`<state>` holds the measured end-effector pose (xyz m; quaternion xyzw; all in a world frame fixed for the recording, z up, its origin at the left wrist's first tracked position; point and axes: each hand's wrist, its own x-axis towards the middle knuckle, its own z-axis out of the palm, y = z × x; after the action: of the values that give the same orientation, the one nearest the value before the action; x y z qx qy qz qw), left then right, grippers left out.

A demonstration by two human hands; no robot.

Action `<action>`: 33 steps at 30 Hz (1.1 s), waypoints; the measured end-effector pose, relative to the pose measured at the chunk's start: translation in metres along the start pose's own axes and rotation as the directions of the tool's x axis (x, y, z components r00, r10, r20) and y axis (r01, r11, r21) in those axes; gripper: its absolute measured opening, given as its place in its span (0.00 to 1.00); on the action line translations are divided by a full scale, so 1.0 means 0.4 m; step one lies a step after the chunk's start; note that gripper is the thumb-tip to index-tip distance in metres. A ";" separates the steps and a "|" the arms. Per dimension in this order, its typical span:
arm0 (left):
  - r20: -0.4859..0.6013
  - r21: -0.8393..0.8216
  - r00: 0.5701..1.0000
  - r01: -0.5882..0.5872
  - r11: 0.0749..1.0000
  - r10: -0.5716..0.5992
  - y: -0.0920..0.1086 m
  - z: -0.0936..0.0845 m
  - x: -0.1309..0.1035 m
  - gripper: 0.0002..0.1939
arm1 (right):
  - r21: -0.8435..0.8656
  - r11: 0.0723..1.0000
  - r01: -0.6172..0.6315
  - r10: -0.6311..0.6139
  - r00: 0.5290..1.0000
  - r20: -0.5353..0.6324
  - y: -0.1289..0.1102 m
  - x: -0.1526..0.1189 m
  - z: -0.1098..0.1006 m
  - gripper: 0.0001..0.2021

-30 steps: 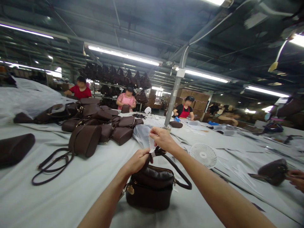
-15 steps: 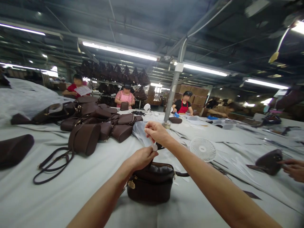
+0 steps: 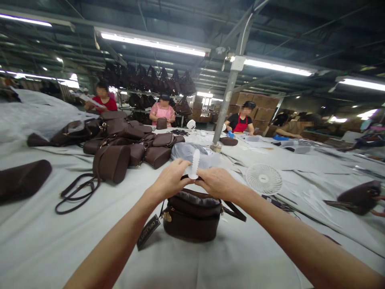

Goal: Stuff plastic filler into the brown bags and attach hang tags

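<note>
A dark brown handbag (image 3: 191,224) stands upright on the covered table in front of me, its top open on a grey lining. Above it, my left hand (image 3: 171,176) and my right hand (image 3: 219,182) pinch a dark strap between them, with fingertips nearly meeting. A white strip with wavy edges (image 3: 195,162) sticks up from the strap between my hands. A gold charm (image 3: 167,216) and a black hang tag (image 3: 148,232) dangle at the bag's left side. My fingers cover most of the gripped part of the strap.
Brown bags (image 3: 135,140) are heaped at the left. Clear plastic (image 3: 192,154) lies beyond my hands, near a metal post (image 3: 225,104). At the right lie a white fan (image 3: 264,179) and white strips (image 3: 319,202); another person's hand (image 3: 379,206) touches a dark bag (image 3: 359,196).
My right hand has come down from above to the strap beside my left hand. The wavy white strip now shows upright between them, and the hang tag has come into view. The camera view has shifted.
</note>
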<state>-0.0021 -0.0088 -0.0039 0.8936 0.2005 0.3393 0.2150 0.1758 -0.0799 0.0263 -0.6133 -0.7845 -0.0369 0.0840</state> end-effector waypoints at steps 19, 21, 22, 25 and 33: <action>-0.107 0.447 0.917 -0.302 0.842 0.385 0.001 0.243 -0.214 0.17 | 0.731 0.569 -0.376 0.068 0.908 0.414 0.036 -0.031 0.024 0.09; -0.101 0.444 0.906 -0.330 0.833 0.412 0.003 0.240 -0.212 0.18 | 0.667 0.705 -0.241 0.032 0.950 0.310 0.040 -0.031 0.024 0.11; -0.100 0.438 0.899 -0.345 0.830 0.427 0.003 0.240 -0.211 0.18 | 0.630 0.755 -0.182 0.011 0.964 0.266 0.043 -0.031 0.025 0.11; -0.132 0.451 0.885 -0.348 0.822 0.447 -0.004 0.243 -0.211 0.18 | 0.596 0.793 -0.124 -0.007 0.977 0.212 0.054 -0.031 0.032 0.10; -0.048 0.485 0.939 -0.276 0.830 0.341 -0.024 0.244 -0.195 0.14 | 0.592 0.801 -0.093 -0.007 0.986 0.164 0.064 -0.033 0.055 0.07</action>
<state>0.0100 -0.0644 -0.1156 0.9147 0.1435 0.3692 -0.0801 0.2019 -0.0827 0.0013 -0.5741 -0.7461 0.2625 0.2114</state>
